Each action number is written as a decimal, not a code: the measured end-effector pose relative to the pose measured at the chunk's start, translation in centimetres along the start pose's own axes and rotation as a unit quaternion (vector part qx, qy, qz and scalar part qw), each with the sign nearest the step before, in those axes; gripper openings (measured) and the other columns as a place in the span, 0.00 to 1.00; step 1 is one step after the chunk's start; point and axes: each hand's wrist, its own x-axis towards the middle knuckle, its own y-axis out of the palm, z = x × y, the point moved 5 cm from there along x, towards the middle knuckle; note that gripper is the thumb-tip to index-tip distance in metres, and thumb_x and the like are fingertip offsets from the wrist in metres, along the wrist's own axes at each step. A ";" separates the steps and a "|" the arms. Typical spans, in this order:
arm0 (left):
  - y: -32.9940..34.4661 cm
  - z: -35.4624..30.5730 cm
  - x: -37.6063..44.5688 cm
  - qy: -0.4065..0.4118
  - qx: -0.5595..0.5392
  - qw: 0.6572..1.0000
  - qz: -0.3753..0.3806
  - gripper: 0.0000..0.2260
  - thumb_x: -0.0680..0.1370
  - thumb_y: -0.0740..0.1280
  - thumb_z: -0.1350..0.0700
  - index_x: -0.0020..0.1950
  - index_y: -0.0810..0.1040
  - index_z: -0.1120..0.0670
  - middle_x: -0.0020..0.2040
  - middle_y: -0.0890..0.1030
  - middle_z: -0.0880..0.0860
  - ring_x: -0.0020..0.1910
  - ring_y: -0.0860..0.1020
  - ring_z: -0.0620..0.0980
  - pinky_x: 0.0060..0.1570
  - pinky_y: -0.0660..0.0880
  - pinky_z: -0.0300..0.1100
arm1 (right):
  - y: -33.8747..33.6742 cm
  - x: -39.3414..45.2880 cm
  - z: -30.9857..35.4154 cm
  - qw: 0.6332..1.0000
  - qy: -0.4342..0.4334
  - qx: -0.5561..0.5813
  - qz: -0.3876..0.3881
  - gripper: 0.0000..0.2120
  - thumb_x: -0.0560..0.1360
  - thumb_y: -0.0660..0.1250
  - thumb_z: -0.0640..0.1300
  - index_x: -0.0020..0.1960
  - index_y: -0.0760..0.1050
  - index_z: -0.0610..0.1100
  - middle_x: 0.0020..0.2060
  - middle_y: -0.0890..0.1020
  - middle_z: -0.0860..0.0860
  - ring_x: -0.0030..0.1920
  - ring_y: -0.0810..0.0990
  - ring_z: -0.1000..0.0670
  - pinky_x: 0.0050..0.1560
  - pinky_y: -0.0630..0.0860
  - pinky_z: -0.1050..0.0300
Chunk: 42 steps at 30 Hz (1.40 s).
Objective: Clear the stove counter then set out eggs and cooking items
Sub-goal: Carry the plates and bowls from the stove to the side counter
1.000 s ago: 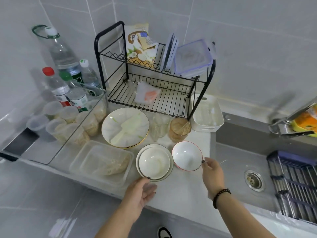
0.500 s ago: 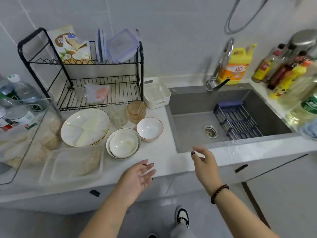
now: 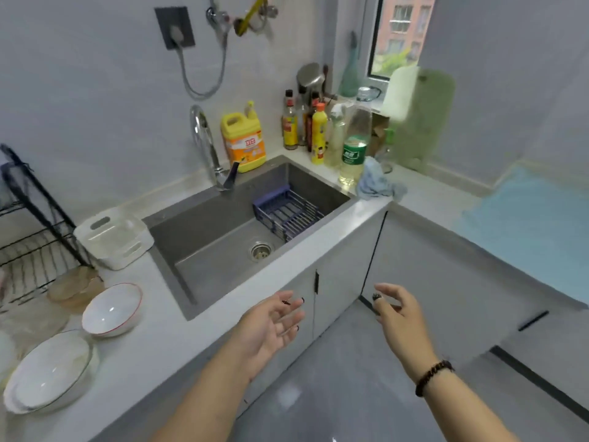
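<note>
My left hand (image 3: 271, 327) floats palm-up in front of the counter edge, fingers relaxed and empty. My right hand (image 3: 398, 317) hangs over the floor near the cabinet doors, fingers loosely spread, holding nothing; a dark bead bracelet sits on its wrist. A red-rimmed white bowl (image 3: 111, 309) stands on the white counter (image 3: 165, 333) at the left. Stacked white bowls (image 3: 51, 371) sit at the lower left. No eggs or stove show in this view.
A grey sink (image 3: 223, 250) holds a blue rack (image 3: 288, 212) under the tap (image 3: 207, 148). Yellow detergent jug (image 3: 243, 143), several bottles (image 3: 318, 132) and a blue cloth (image 3: 377, 183) fill the far corner. White basket (image 3: 113, 239) and black dish rack (image 3: 32, 231) stand left.
The view has swung right, from the dishes towards the sink and the corner. Both hands drew back from the bowls and now hover empty in front of the cabinets.
</note>
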 end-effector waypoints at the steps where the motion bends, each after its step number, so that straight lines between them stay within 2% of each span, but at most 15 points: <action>1: 2.1 0.8 0.7 -0.008 0.008 1.000 0.014 0.12 0.78 0.59 0.65 0.59 0.76 0.57 0.50 0.84 0.55 0.45 0.82 0.51 0.41 0.75 0.42 | -2.2 0.2 -0.4 1.000 0.005 -0.002 -0.015 0.10 0.79 0.63 0.41 0.52 0.74 0.56 0.59 0.75 0.51 0.52 0.78 0.53 0.54 0.78 0.54; 5: 13.0 5.3 3.7 -0.053 0.041 0.995 0.081 0.13 0.77 0.60 0.65 0.59 0.76 0.57 0.48 0.85 0.53 0.44 0.83 0.50 0.41 0.75 0.41 | -12.9 0.9 -2.4 0.997 0.023 -0.015 -0.072 0.09 0.79 0.62 0.43 0.55 0.73 0.56 0.58 0.73 0.54 0.51 0.78 0.54 0.41 0.73 0.65; 9: 22.6 10.0 4.9 -0.097 0.075 0.983 0.137 0.15 0.76 0.59 0.65 0.61 0.76 0.57 0.47 0.85 0.53 0.40 0.83 0.49 0.38 0.76 0.40 | -22.6 0.7 -4.8 0.988 0.053 -0.009 -0.147 0.09 0.79 0.62 0.42 0.56 0.74 0.53 0.59 0.73 0.53 0.48 0.78 0.54 0.39 0.72 0.69; 13: 30.3 14.1 5.4 -0.138 0.110 0.967 0.185 0.15 0.77 0.59 0.64 0.63 0.75 0.57 0.49 0.85 0.54 0.44 0.83 0.50 0.41 0.75 0.42 | -30.5 -0.7 -7.1 0.973 0.086 -0.003 -0.212 0.09 0.79 0.62 0.42 0.56 0.74 0.53 0.58 0.75 0.49 0.46 0.78 0.55 0.36 0.68 0.69; 16: 34.7 16.2 5.7 -0.159 0.133 0.954 0.216 0.14 0.78 0.59 0.64 0.62 0.76 0.57 0.50 0.85 0.54 0.44 0.82 0.50 0.41 0.76 0.42 | -34.5 -1.7 -8.6 0.964 0.102 0.014 -0.245 0.09 0.79 0.63 0.42 0.53 0.73 0.56 0.58 0.76 0.49 0.49 0.79 0.55 0.41 0.71 0.67; 19: 38.7 18.4 5.9 -0.184 0.165 0.937 0.247 0.12 0.79 0.59 0.63 0.59 0.76 0.57 0.50 0.85 0.54 0.45 0.82 0.50 0.37 0.78 0.40 | -38.3 -2.8 -10.4 0.948 0.121 0.030 -0.294 0.10 0.78 0.63 0.41 0.53 0.74 0.56 0.60 0.74 0.51 0.51 0.78 0.55 0.54 0.77 0.57; 22: 41.9 20.0 6.6 -0.210 0.181 0.923 0.267 0.12 0.79 0.59 0.63 0.60 0.76 0.58 0.51 0.85 0.55 0.43 0.83 0.50 0.34 0.79 0.39 | -40.8 -3.1 -11.9 0.933 0.141 0.041 -0.329 0.11 0.77 0.63 0.39 0.54 0.75 0.54 0.59 0.74 0.51 0.52 0.77 0.54 0.62 0.75 0.48; 27: 48.4 22.5 9.8 -0.244 0.211 0.899 0.298 0.13 0.78 0.60 0.62 0.60 0.76 0.57 0.51 0.85 0.54 0.41 0.85 0.49 0.36 0.79 0.39 | -45.1 -1.1 -13.6 0.912 0.172 0.052 -0.368 0.11 0.76 0.64 0.39 0.53 0.75 0.55 0.58 0.74 0.49 0.50 0.78 0.52 0.60 0.76 0.49; 31: 55.0 24.8 12.9 -0.258 0.247 0.876 0.323 0.14 0.78 0.60 0.61 0.62 0.77 0.56 0.53 0.85 0.54 0.43 0.84 0.49 0.43 0.76 0.42 | -50.0 1.6 -14.6 0.893 0.178 0.052 -0.409 0.10 0.77 0.64 0.40 0.56 0.75 0.52 0.59 0.72 0.51 0.49 0.78 0.54 0.59 0.77 0.49; 36: 64.7 26.9 16.0 -0.268 0.283 0.848 0.360 0.12 0.79 0.60 0.61 0.60 0.77 0.56 0.53 0.85 0.54 0.44 0.84 0.49 0.38 0.78 0.41 | -56.5 5.3 -15.9 0.863 0.190 0.070 -0.462 0.10 0.77 0.64 0.42 0.55 0.75 0.54 0.59 0.73 0.52 0.50 0.78 0.53 0.59 0.77 0.50; 39: 70.3 28.0 17.4 -0.270 0.305 0.827 0.388 0.11 0.79 0.60 0.61 0.58 0.78 0.56 0.54 0.84 0.55 0.47 0.83 0.50 0.43 0.76 0.43 | -60.0 7.2 -16.4 0.845 0.188 0.078 -0.494 0.10 0.77 0.65 0.41 0.56 0.75 0.53 0.60 0.73 0.52 0.49 0.79 0.52 0.60 0.76 0.51; 42: 74.7 29.4 18.1 -0.273 0.330 0.805 0.411 0.11 0.79 0.60 0.62 0.58 0.78 0.56 0.54 0.84 0.55 0.47 0.83 0.50 0.44 0.75 0.43 | -63.0 8.2 -17.2 0.831 0.198 0.087 -0.513 0.11 0.77 0.65 0.42 0.58 0.75 0.52 0.60 0.73 0.52 0.51 0.79 0.52 0.61 0.76 0.49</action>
